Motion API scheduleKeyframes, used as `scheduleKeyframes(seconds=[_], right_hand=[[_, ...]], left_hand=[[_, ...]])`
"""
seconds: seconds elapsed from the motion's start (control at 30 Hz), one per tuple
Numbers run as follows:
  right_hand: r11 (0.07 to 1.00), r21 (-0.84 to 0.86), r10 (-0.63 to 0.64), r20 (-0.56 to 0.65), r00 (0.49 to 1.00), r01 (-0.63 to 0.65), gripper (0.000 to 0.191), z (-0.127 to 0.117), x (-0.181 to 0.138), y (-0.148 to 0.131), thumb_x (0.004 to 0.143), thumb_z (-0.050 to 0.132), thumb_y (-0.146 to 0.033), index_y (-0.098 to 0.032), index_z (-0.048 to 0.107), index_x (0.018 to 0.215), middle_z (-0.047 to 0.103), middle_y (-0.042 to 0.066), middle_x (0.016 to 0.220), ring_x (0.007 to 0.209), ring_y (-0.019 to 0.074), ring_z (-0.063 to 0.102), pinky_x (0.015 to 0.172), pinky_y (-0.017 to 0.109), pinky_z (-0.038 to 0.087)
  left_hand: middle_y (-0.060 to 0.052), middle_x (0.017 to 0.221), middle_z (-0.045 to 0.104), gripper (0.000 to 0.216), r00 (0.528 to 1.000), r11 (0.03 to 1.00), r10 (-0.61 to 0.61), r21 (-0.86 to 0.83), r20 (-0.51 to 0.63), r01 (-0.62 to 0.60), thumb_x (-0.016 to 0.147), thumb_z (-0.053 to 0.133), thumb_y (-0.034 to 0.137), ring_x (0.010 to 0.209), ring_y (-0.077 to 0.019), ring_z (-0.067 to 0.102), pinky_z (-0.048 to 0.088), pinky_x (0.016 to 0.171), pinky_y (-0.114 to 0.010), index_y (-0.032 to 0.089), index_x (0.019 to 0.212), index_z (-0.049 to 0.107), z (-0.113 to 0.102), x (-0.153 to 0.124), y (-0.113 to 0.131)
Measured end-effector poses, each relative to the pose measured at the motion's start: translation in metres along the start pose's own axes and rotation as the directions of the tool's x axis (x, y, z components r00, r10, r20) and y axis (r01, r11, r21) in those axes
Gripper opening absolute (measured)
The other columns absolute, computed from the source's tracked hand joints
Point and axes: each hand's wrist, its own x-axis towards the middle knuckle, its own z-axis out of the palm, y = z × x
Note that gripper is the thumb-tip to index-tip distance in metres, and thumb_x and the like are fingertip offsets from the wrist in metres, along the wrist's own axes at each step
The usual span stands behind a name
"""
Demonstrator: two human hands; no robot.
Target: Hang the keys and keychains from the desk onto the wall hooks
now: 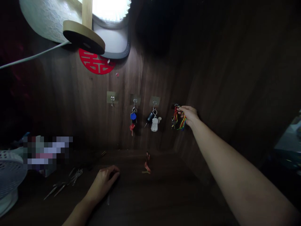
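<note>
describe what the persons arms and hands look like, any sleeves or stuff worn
The right forearm and left forearm are bare, with no sleeves in view. The right hand and left hand wear no gloves, and no watch, bracelet or ring shows, though the left lies in dim light.

Red-yellow-green cord tassel (176, 117), hanging, strands loose.

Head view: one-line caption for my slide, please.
Right hand holds colorful cord keychain beside other keys on wooden wall.

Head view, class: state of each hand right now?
Left hand: relaxed, open, resting on the wooden shelf, holding nothing visible.
Right hand: closed on the multicoloured cord tassel hanging from the wall hook.
</note>
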Motion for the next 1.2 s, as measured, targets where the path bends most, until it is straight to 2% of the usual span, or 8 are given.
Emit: scheduleKeyframes(seconds=[0.23,0.53,0.77,1.2], right_hand=[[1.000,0.001,0.019,-0.057,0.998,-0.019,0.015,-0.007,0.002,0.016,0.068,0.066,-0.007,-0.014,0.054,0.069,0.059,-0.004,0.052,0.036,0.0036,0.051,0.028,0.009,0.029],[0.998,0.014,0.070,-0.102,0.992,-0.069,0.012,-0.009,-0.016,0.051,0.070,0.066,-0.012,-0.016,0.055,0.072,0.057,-0.006,0.052,0.035,0.0054,0.052,0.028,0.011,0.032],[0.995,0.058,0.086,-0.142,0.986,-0.078,0.015,-0.006,-0.041,0.089,0.074,0.060,-0.018,-0.018,0.053,0.087,0.058,-0.008,0.058,0.036,0.0041,0.053,0.033,0.011,0.039],[0.974,0.158,0.178,-0.084,0.981,-0.163,0.028,-0.006,-0.099,0.143,0.060,0.068,-0.016,-0.021,0.048,0.079,0.057,-0.010,0.059,0.043,0.0052,0.058,0.040,0.013,0.046]], left_hand=[[0.000,0.078,0.067,0.025,1.000,1.000,0.006,-0.016,0.004,-0.006,0.083,0.042,0.037,0.076,-0.0169,0.062,0.043,0.071,-0.024,0.022,0.078,0.061,0.000,0.000,0.000],[-0.001,0.079,0.068,0.023,1.000,1.000,-0.020,0.002,0.003,0.020,0.082,0.043,0.036,0.079,-0.0177,0.063,0.043,0.073,-0.025,0.022,0.079,0.061,0.000,0.000,0.001],[0.000,0.079,0.068,0.021,1.000,1.000,0.003,0.017,-0.008,-0.003,0.082,0.044,0.033,0.077,-0.0166,0.063,0.043,0.071,-0.023,0.022,0.078,0.061,-0.002,-0.001,0.003],[0.000,0.081,0.068,0.022,1.000,0.999,-0.021,0.028,-0.004,0.022,0.081,0.045,0.034,0.078,-0.0171,0.063,0.043,0.073,-0.025,0.022,0.079,0.063,-0.003,-0.001,0.004]])
